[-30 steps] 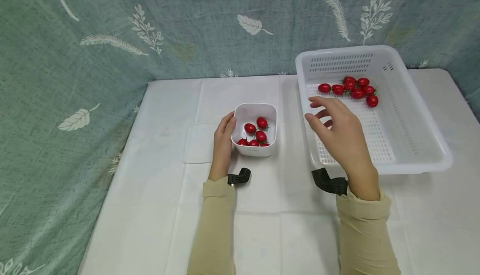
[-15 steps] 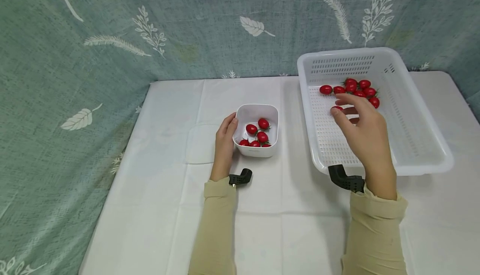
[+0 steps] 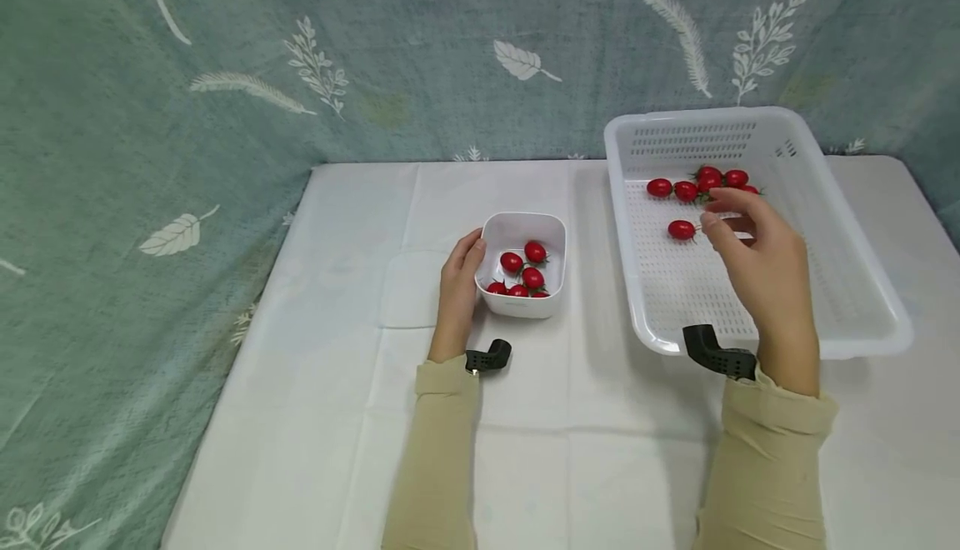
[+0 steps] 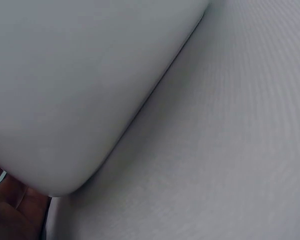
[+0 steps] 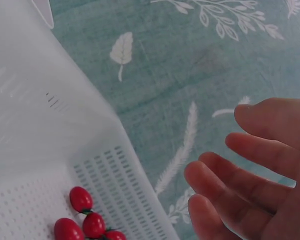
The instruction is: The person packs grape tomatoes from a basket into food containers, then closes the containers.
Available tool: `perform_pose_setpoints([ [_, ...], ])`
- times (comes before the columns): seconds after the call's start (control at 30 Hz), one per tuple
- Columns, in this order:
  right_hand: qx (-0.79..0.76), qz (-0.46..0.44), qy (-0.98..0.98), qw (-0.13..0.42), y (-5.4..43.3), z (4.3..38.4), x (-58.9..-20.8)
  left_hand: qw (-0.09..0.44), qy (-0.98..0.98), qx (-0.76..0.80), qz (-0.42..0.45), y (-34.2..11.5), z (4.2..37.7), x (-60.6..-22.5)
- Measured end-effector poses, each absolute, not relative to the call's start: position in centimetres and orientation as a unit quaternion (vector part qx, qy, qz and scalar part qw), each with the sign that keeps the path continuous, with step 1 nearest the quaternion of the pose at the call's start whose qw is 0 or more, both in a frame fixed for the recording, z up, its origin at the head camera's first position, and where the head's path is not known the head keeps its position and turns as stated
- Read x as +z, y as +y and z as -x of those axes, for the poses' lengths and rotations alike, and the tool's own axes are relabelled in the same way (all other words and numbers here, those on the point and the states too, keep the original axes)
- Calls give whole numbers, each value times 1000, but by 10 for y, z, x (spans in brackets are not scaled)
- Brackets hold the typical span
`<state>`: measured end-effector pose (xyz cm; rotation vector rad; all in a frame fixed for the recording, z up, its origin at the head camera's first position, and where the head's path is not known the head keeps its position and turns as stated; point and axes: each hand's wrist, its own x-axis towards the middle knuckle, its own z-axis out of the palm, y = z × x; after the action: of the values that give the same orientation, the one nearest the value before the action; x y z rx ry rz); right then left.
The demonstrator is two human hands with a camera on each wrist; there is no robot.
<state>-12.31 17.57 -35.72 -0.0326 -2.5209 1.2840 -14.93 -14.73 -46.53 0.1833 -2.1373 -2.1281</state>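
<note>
My left hand holds the left side of a small white square box, thumb at the rim. Several cherry tomatoes lie inside. The left wrist view shows the box's smooth wall up close, with dark fingers at its lower corner. Over a white perforated basket, my right hand hangs with fingers bent and apart, holding nothing. A single cherry tomato lies just left of its thumb tip, its green stem towards the hand. Several more tomatoes cluster farther back, partly hidden by the fingers.
A flat translucent lid lies on the white tablecloth left of the box. Behind the table hangs a green leaf-print cloth. The basket's raised rim runs along the right, and each wrist wears a black camera mount.
My right hand has moved right over the basket, away from the single tomato, which now shows whole beside the thumb. My left hand stays at the box. The whole view has shifted slightly.
</note>
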Motion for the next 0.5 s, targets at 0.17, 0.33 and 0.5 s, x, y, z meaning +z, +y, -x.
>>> perform_pose_setpoints([
  [0.17, 434, 18, -890, 140, 180, 127, -355, 62, -716, -693, -62, -146, 148, -467],
  [0.33, 424, 30, -896, 126, 184, 129, -354, 61, -717, -692, -59, -147, 148, -466],
  [0.5, 412, 35, -902, 120, 190, 132, -353, 58, -714, -696, -57, -146, 148, -465],
])
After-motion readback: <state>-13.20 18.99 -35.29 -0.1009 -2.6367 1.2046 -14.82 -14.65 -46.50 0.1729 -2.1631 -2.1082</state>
